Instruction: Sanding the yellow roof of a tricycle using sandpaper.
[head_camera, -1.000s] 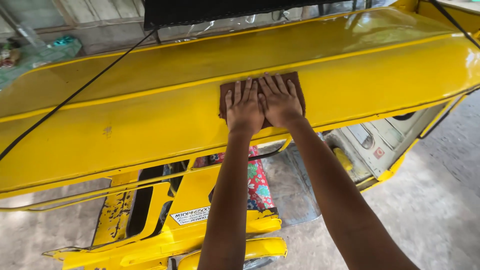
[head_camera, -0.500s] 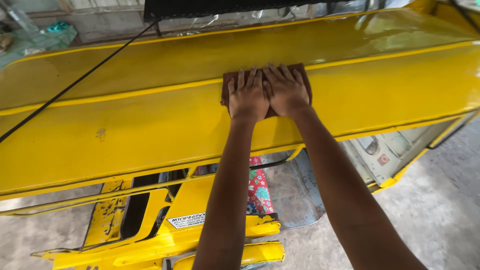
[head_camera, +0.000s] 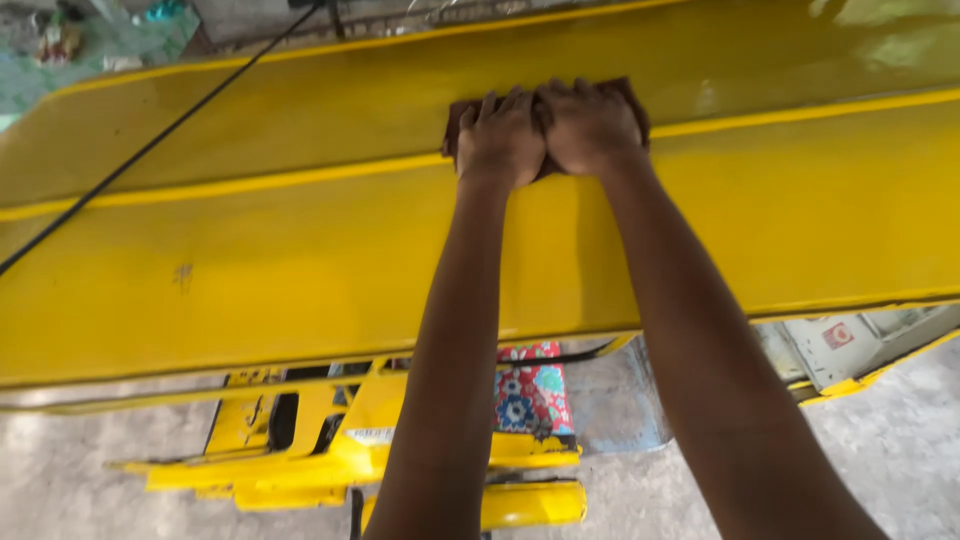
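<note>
Yellow painted panel (head_camera: 300, 270), glossy, spanned the scene left to right, with a raised ridge along it. Black cable (head_camera: 160, 140) crossed its far left part. Brown cloth (head_camera: 455, 120) lay on the ridge, far centre. Left hand (head_camera: 500, 140) and right hand (head_camera: 590, 125), side by side and touching, pressed flat on the cloth, fingers curled.
</note>
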